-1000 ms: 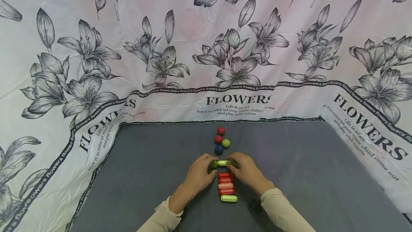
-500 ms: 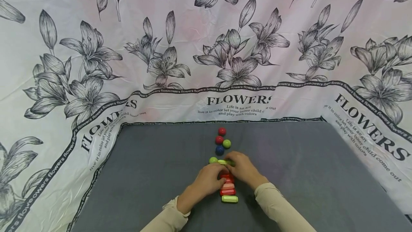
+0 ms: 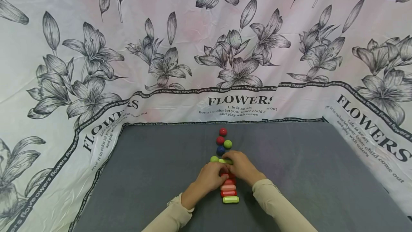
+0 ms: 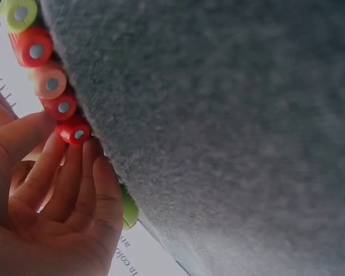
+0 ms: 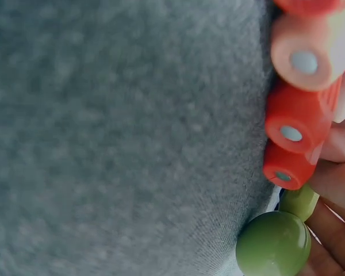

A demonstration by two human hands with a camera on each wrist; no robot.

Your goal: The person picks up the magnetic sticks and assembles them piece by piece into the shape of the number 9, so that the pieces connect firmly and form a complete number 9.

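Note:
In the head view my left hand (image 3: 207, 177) reaches the far end of a row of short magnetic rods. Its thumb and fingers pinch the farthest red rod (image 4: 75, 131), as the left wrist view shows. My right hand (image 3: 243, 167) bends around a yellow-green rod (image 3: 226, 161) just beyond, fingers on the far side and thumb on the near side; part of its grip is hidden. A green ball (image 3: 214, 159) sits at that rod's left end. Another green ball (image 5: 273, 244) is at its right end in the right wrist view.
Nearer me in the row lie a pink rod (image 3: 228, 187), a red rod (image 3: 228, 193) and a yellow-green rod (image 3: 230, 199). Beyond the hands stand a blue ball (image 3: 220, 150), a green ball (image 3: 227, 144) and two red balls (image 3: 223, 131) on the grey cloth (image 3: 161, 153).
My left hand has left the green ball at the rod's left end and moved nearer and rightward to the red rods. The right hand has shifted slightly left, onto the yellow-green rod.

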